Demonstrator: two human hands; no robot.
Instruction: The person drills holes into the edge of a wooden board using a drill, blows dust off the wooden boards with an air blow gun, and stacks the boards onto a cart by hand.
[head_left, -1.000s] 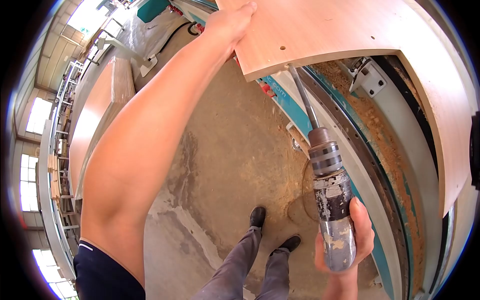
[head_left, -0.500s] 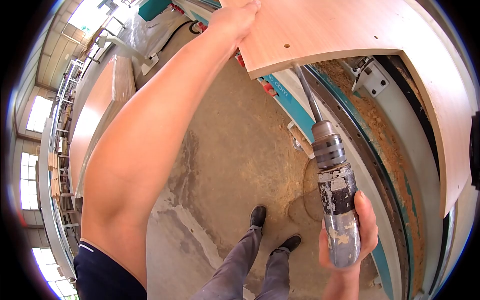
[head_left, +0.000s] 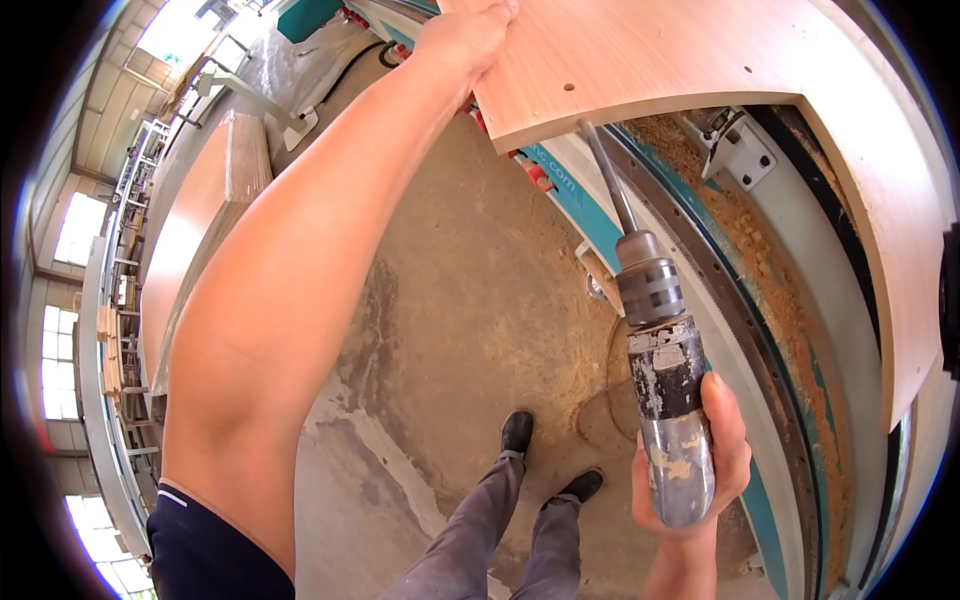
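Note:
My right hand [head_left: 725, 450] is wrapped round a worn power drill [head_left: 672, 400], its paint chipped. From the metal chuck [head_left: 648, 280] a long drill bit [head_left: 610, 180] reaches up to the front edge of a light wood-grain panel [head_left: 640, 50]. The bit's tip meets that edge; how deep it sits cannot be made out. At the panel's left corner, my left hand [head_left: 465, 40] grips the board, with some of its fingers hidden behind it. A small round hole [head_left: 569, 87] shows in the panel's face near the edge.
Beneath the panel runs a machine bed with a teal rail [head_left: 580, 210], a metal bracket [head_left: 740, 150] and heaped sawdust [head_left: 760, 255]. A stack of boards [head_left: 215, 190] stands at left. My shoes are on the concrete floor [head_left: 480, 290].
The drill has shifted slightly up and left in view, with the bit still at the panel edge. The panel's near edge sits marginally higher; my left hand keeps its grip.

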